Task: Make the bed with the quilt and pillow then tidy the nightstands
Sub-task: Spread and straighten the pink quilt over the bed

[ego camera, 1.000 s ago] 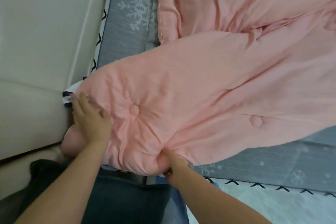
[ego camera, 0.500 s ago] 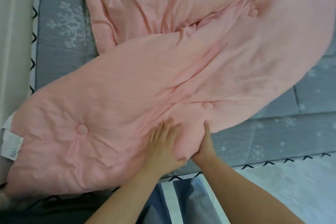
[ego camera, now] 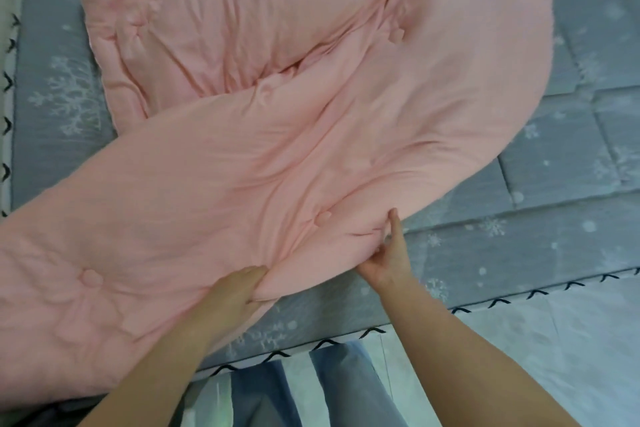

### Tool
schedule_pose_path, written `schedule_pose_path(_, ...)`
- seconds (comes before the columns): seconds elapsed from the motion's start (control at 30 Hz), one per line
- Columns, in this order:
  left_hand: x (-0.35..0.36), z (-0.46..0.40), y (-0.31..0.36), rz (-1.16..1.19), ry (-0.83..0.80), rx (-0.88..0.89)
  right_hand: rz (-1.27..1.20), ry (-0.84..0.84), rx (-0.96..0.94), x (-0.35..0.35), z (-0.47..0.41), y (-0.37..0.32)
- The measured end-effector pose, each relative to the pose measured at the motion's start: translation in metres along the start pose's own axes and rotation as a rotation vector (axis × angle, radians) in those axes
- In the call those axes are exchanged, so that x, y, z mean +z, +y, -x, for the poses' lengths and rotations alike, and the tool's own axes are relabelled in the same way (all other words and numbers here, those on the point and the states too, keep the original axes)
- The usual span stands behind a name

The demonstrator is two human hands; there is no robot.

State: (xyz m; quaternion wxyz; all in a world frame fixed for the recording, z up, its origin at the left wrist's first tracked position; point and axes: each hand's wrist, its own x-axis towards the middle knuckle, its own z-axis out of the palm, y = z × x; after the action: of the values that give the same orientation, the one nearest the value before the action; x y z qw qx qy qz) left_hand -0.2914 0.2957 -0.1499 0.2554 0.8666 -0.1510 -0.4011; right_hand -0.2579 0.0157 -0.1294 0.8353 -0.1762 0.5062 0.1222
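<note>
A pink tufted quilt [ego camera: 277, 135] lies bunched and twisted across the bed, running from the lower left up to the top right. My left hand [ego camera: 239, 291] grips the quilt's near edge, its fingers curled under the fabric. Slightly to the right, my right hand [ego camera: 388, 253] pinches the same edge, thumb on top beside a fabric button [ego camera: 324, 217]. No pillow or nightstand is in view.
The bed carries a grey sheet [ego camera: 519, 246] with white snowflakes and a black chevron border [ego camera: 485, 305] along its near edge. Pale floor [ego camera: 571, 340] lies to the lower right. My legs in blue trousers [ego camera: 339, 388] stand against the bedside.
Both hands have moved right along the quilt's near edge, away from its corner at the headboard. The left hand went from lying flat on top to gripping the edge.
</note>
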Motion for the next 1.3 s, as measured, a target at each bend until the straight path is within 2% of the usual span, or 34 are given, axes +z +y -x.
schedule_pose_path(0.07, -0.010, 0.015, 0.000, 0.018, 0.037, -0.044, -0.081, 0.115, -0.095, -0.002, 0.011, -0.041)
schedule_pose_path(0.17, -0.025, 0.038, 0.004, 0.005, 0.093, -0.145, -0.115, 0.192, -0.152, -0.002, 0.026, -0.104)
schedule_pose_path(0.23, -0.032, 0.046, 0.013, 0.065, 0.113, -0.140, 0.013, 0.180, -0.132, 0.009, 0.035, -0.136)
schedule_pose_path(0.33, -0.036, 0.049, 0.048, 0.154, 0.193, -0.129, 0.274, 0.046, -0.128, 0.031, 0.053, -0.152)
schedule_pose_path(0.43, -0.029, 0.039, 0.094, 0.137, 0.214, -0.142, 0.393, -0.021, -0.179, 0.048, 0.072, -0.142)
schedule_pose_path(0.57, -0.023, 0.025, 0.170, -0.044, 0.415, 0.048, 0.438, 0.126, -0.323, 0.053, 0.102, -0.104)
schedule_pose_path(0.67, -0.024, 0.023, 0.220, -0.092, 0.429, 0.156, 0.536, 0.162, -0.417, 0.042, 0.126, -0.062)
schedule_pose_path(0.8, -0.024, 0.026, 0.254, -0.113, 0.463, 0.224, 0.582, 0.185, -0.473, 0.023, 0.158, -0.032)
schedule_pose_path(0.97, -0.024, 0.037, 0.264, 0.030, 0.338, 0.213, 0.498, 0.124, -0.539, 0.002, 0.199, -0.032)
schedule_pose_path(1.17, -0.074, 0.054, 0.265, 0.087, 0.176, 0.375, -0.093, -0.053, -0.320, 0.011, 0.195, -0.066)
schedule_pose_path(1.3, -0.094, 0.067, 0.262, 0.047, 0.099, 0.416, -0.196, -0.060, -0.276, 0.008, 0.186, -0.095)
